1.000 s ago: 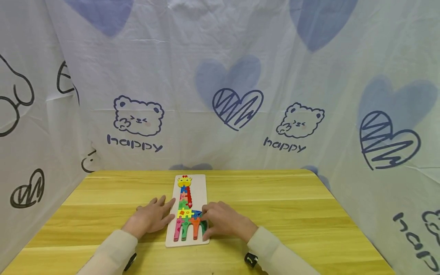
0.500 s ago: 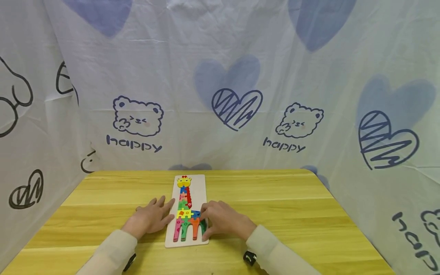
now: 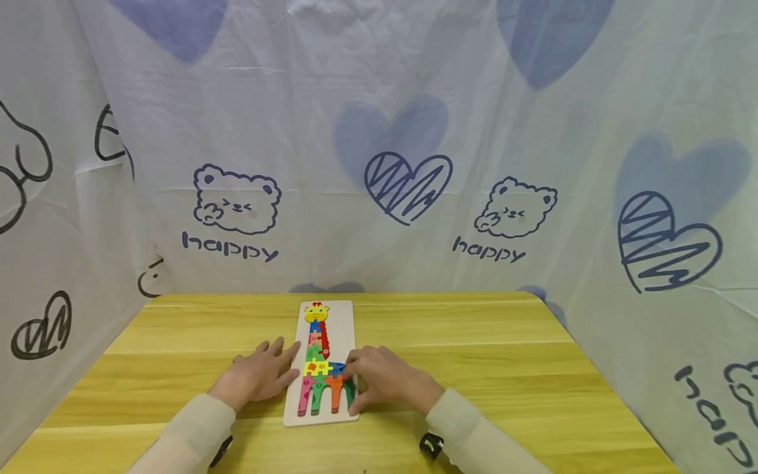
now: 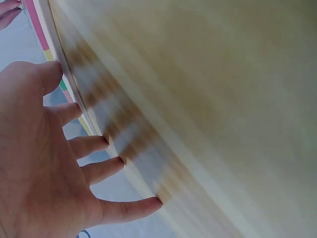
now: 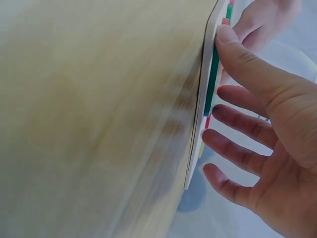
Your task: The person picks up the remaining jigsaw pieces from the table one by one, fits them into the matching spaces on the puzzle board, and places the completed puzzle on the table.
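A white puzzle board (image 3: 341, 329) lies on the table, its colourful interlocking pieces forming a giraffe with a yellow head (image 3: 316, 313). The left hand (image 3: 253, 378) is spread at the board's left side; in the left wrist view its fingertips (image 4: 103, 142) rest along the edge. On the opposite side, the right hand (image 3: 391, 380) holds the dark green leg piece (image 5: 213, 79) between thumb and fingers, the thumb at its lower end. Part of that piece is hidden by the hand in the head view. An orange leg piece (image 3: 335, 395) sits beside it.
The board rests on a wood-grain table (image 3: 474, 355). White cloth (image 3: 331, 224) with hearts, bears and lettering hangs behind and at both sides. Dark straps (image 3: 431, 446) show at the wrists, below pale sleeves.
Almost nothing differs. The board and both hands keep their places, with only a tiny shift of the whole view.
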{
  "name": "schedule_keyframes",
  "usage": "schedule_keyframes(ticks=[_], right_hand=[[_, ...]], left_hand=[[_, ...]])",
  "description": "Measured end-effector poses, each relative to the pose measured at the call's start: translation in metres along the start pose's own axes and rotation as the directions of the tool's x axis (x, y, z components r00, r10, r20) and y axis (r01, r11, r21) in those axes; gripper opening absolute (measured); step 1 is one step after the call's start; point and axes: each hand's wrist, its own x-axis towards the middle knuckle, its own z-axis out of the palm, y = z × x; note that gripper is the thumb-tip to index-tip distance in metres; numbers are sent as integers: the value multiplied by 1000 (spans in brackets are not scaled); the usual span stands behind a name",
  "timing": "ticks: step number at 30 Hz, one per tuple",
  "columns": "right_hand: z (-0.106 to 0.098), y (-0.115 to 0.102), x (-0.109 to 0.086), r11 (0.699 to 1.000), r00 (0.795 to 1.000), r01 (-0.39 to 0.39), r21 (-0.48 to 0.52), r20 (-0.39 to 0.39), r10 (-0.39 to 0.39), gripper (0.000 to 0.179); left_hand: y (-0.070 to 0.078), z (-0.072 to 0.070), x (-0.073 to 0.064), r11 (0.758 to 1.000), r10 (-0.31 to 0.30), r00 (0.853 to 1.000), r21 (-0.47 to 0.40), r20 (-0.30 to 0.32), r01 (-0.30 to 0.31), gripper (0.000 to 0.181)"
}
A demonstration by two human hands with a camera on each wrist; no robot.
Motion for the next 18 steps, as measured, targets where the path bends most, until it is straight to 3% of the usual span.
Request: schedule_keyframes(ticks=[12,18], right_hand=[[-1,8,-19,998,1000,-1,58,-9,1,43],[-5,20,-31,995,998,-61,72,-26,63,38]], left_hand=[[-5,-2,-2,996,20,1000,-86,6,-20,63],[-12,-4,-9,986,44,999,-162,-14,-46,63]])
